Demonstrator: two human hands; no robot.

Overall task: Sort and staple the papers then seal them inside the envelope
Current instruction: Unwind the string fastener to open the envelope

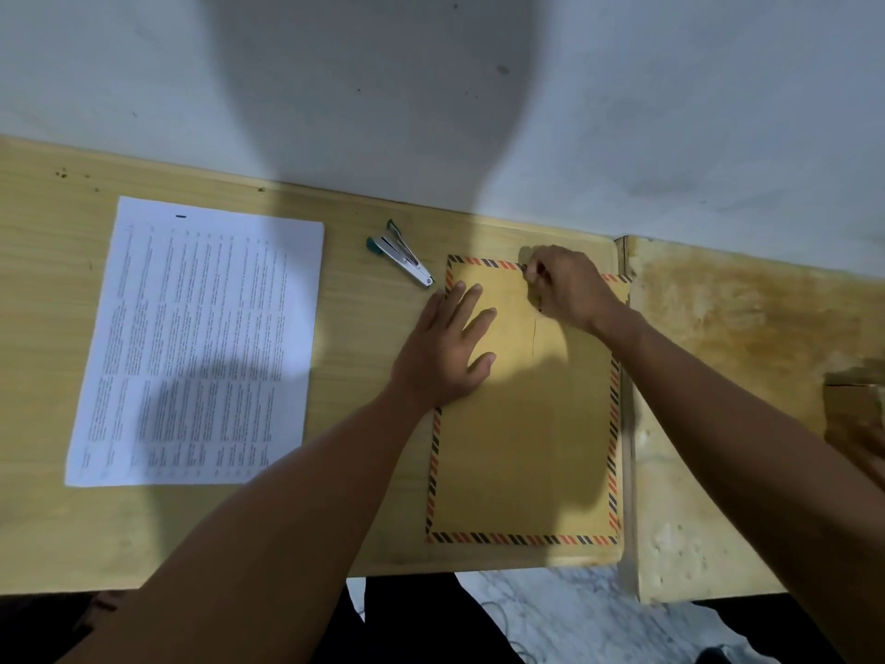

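A brown envelope [527,448] with a red and dark striped border lies flat on the right half of the wooden table. My left hand [445,347] rests flat on its upper left part, fingers spread. At the envelope's top edge my right hand [565,287] has its fingers pinched together on the edge or flap. On the left of the table lies a stack of printed white papers [201,347], touched by neither hand. A small silver and teal stapler [402,256] sits between the papers and the envelope, near the back edge.
The wooden table [354,496] stands against a white wall [431,88]. Butted against its right side is a second, worn surface [728,376]. A brown object [857,414] is at the far right edge. Floor shows below the front edge.
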